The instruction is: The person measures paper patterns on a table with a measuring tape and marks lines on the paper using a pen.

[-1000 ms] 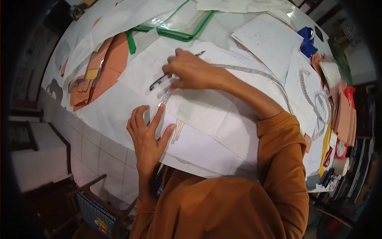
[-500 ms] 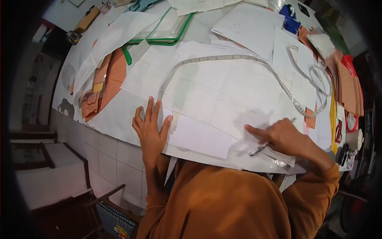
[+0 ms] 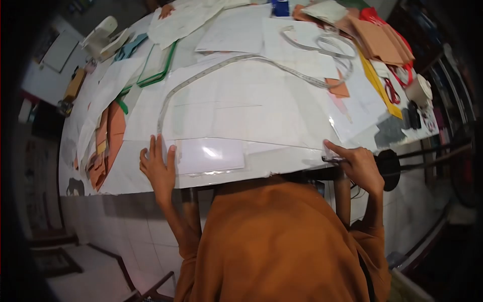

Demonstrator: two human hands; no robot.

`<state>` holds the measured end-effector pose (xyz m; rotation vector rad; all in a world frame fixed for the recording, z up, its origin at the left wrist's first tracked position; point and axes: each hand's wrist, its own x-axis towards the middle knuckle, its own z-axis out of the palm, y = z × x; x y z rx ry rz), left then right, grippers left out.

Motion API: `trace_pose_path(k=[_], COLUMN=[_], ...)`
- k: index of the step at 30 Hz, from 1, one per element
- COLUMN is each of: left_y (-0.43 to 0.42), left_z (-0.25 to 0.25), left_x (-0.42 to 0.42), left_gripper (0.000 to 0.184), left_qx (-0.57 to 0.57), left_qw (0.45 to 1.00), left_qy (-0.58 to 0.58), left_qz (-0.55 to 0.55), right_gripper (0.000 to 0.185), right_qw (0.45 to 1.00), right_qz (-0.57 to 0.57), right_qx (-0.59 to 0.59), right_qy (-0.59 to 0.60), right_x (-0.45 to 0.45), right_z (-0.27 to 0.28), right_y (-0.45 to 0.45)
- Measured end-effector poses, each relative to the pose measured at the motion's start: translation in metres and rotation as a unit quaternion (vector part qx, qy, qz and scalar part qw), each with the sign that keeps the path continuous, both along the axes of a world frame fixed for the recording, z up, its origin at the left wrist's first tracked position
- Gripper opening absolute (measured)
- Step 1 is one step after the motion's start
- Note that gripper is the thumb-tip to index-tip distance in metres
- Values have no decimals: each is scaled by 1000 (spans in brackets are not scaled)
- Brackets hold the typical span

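A large white paper sheet (image 3: 282, 113) with faint pencil lines lies on the table before me. My left hand (image 3: 160, 171) rests flat with fingers spread at the sheet's left corner, its fingertips by the end of a pale tape measure (image 3: 211, 69). That tape arches across the sheet and coils at the far right. My right hand (image 3: 361, 166) is at the sheet's right end, index finger stretched onto it, with a pen (image 3: 332, 159) held under the fingers. Between my hands, near the table edge, is a smaller white rectangle of paper (image 3: 214, 157).
Brown fabric or paper pieces (image 3: 111, 143) lie left, beside a green-edged clear case (image 3: 157, 65). Folded tan cloth (image 3: 382, 43), red-handled scissors (image 3: 392, 91) and a thread cone (image 3: 419, 89) are at right. Another person's hand (image 3: 166, 11) touches paper at the far side.
The view has shifted and turned. My right hand has moved rightward, farther from the left, and its index fingertip now touches the sheet's end. My left hand stays by the tape's end.
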<state>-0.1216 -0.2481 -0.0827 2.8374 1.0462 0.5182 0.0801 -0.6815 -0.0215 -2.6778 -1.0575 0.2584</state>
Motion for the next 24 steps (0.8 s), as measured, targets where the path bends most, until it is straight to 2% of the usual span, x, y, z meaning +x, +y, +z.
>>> trace_pose_path(k=[6, 9, 10, 11, 12, 13, 14, 15, 18, 19, 21, 23, 24], left_y=[5, 10, 10, 9, 7, 6, 3, 0, -3, -4, -4, -7, -8], left_z=[-9, -12, -13, -15, -13, -12, -9, -6, -4, -3, 0, 6, 9], left_x=[-1, -4, -4, -6, -5, -6, -5, -6, -5, -5, -6, -5, -5], left_gripper=[58, 58, 58, 57, 57, 58, 58, 58, 57, 56, 55, 55, 55], left_qx=[1, 20, 26, 32, 32, 34, 28, 19, 20, 16, 8, -2, -6], left_qw=[1000, 1000, 1000, 999, 999, 998, 998, 997, 997, 997, 998, 997, 997], left_qy=[1, -2, -9, -27, -32, -41, -51, -61, -70, -67, -64, -72, -74], left_qz=[-6, -6, -7, -13, -16, -25, -26, -31, -24, -25, -18, -15, -14], right_gripper=[63, 61, 52, 42, 36, 38, 37, 34, 17, 14, 10, 9, 14], right_qw=[999, 998, 995, 996, 978, 952, 957, 925, 835, 760, 556, 437, 431], right_qz=[-43, -8, 17, 39, 72, 99, 90, 135, 292, 419, 651, 692, 625], right_qx=[15, -10, -8, 26, 188, 286, 276, 353, 422, 454, 481, 504, 529], right_qy=[-14, -67, -102, -80, -51, -33, 2, -36, -196, -202, -188, -277, -379], right_x=[-17, -14, -13, -3, 0, -8, -18, -24, -43, -35, -16, -8, -19], right_z=[-12, -16, -8, -7, 6, 37, 73, 91, 137, 147, 166, 178, 173], right_y=[-13, -15, -13, -14, -8, 8, 15, 22, 27, 32, 49, 82, 111])
